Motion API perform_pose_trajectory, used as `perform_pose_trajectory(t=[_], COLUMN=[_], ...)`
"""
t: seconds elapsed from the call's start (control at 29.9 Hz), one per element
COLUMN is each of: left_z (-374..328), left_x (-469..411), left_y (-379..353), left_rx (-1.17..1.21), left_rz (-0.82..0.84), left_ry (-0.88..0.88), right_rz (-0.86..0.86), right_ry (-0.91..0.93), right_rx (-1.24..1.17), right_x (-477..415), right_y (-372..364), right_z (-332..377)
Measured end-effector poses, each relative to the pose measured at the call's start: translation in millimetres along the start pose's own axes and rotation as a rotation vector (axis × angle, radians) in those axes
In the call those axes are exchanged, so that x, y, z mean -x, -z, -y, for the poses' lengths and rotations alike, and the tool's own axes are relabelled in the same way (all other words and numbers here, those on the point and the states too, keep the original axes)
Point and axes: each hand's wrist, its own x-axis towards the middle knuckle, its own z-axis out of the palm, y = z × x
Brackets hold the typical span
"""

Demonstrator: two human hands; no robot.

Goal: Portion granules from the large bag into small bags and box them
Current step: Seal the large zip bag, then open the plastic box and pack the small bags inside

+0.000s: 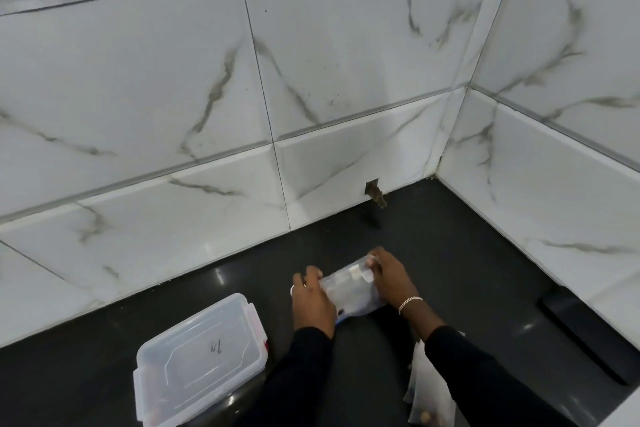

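Box (201,354) left on counter (467,253); small bag (349,291) centre, right of box; other bags (427,388) nearer, right; wall (173,97) behind.

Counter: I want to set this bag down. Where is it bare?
Bare counter: behind the left hand and right hand gripping the bag, up to the tiled wall; and between clear box and wall. Crowded near right: small bags, black slab.

The glossy black surface (467,270) runs into a tiled corner. At near left a lidded clear plastic box (199,357) lies on it. At near right are small white bags (427,388), and at the right, by the wall, a flat black slab (588,336). In the middle, the left hand (311,302) and right hand (391,277) grip a clear bag (349,291).
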Motion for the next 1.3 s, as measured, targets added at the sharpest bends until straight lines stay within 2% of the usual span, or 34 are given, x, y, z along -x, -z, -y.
perform_pose_trajectory(t=[0.1,0.2,0.27,0.37,0.43,0.53,0.64,0.74,0.84,0.94,1.0,1.04,1.1,1.17,1.24,1.3], left_z=[-1,2,9,23,30,33,28,4,-8,13,39,56,94,132,159,177], left_x=[-10,-10,-10,-10,-9,-10,-12,2,44,97,119,125,129,124,118,104], left_y=[-20,-41,-49,-57,-62,-64,-56,-29,10,61,98,116,151,182,202,202], left_rx=[-0.295,-0.437,-0.487,-0.516,-0.547,-0.608,-0.627,-0.574,-0.385,-0.056,0.069,0.090,0.122,0.093,0.142,0.272], left_rz=[-0.009,0.057,0.122,0.169,0.172,0.219,0.230,0.179,0.014,-0.241,-0.454,-0.560,-0.669,-0.632,-0.492,-0.345], left_ry=[-0.111,-0.366,-0.406,-0.396,-0.405,-0.399,-0.367,-0.405,-0.444,-0.449,-0.306,-0.176,0.169,0.433,0.632,0.695], right_rz=[0.049,-0.070,-0.129,-0.004,0.117,0.205,0.226,0.142,-0.002,-0.037,0.028,0.077,0.178,0.220,0.214,0.207], right_ry=[0.005,0.041,0.128,0.236,0.199,0.156,0.130,0.094,0.107,0.099,0.034,0.012,0.008,0.034,0.078,0.047], right_rx=[0.124,0.332,0.413,0.555,0.633,0.682,0.632,0.483,0.243,-0.053,-0.125,-0.165,-0.224,-0.244,-0.238,-0.199], right_x=[-21,-22,-9,10,12,10,13,24,61,112,137,144,150,146,140,128], right_y=[-7,-9,-13,-28,-33,-28,-17,11,37,33,13,0,-31,-62,-87,-104], right_z=[-14,-8,-3,-10,-19,-21,-10,8,18,28,41,49,68,93,122,139])
